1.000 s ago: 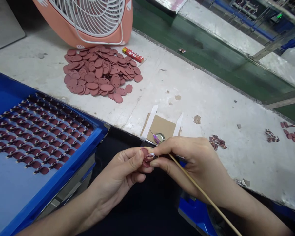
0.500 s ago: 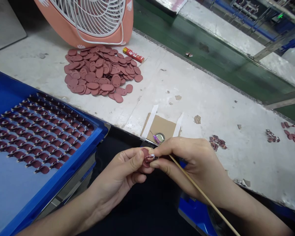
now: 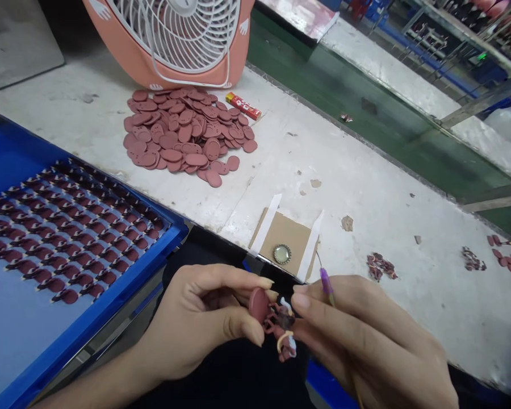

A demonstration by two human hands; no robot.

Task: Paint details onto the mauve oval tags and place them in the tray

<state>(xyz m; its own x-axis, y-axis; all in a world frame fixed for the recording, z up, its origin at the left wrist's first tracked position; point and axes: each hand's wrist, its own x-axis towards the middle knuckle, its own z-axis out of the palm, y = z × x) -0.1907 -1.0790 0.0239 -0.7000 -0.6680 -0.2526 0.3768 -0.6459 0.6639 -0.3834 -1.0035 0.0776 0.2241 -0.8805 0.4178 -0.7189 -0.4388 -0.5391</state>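
Observation:
My left hand [image 3: 213,324] pinches the oval base [image 3: 259,304] of a small reddish-brown horse figurine [image 3: 283,326] between thumb and fingers. The figurine has white hair and a yellowish band, and it lies tipped sideways, pointing right. Close against its right side is my right hand [image 3: 366,335], fingers bent around a thin stick [image 3: 331,298] with a purple collar and a fine needle tip pointing up. Whether the right fingertips touch the figurine I cannot tell. Beyond the hands, a metal bottle cap [image 3: 281,254] rests on a cardboard piece [image 3: 292,230] held by white tape strips.
A pile of reddish oval bases [image 3: 187,133] lies before an orange fan [image 3: 187,40], beside a red and yellow small box [image 3: 243,106]. At left, a blue tray [image 3: 123,324] carries rows of finished-looking figurines [image 3: 63,238]. Small brown figures [image 3: 381,267] lie on the table at right.
My right hand has moved right and down, and its stick's needle tip now points up, away from the bottle cap. The figurine has been turned so its base faces left. The view has shifted slightly.

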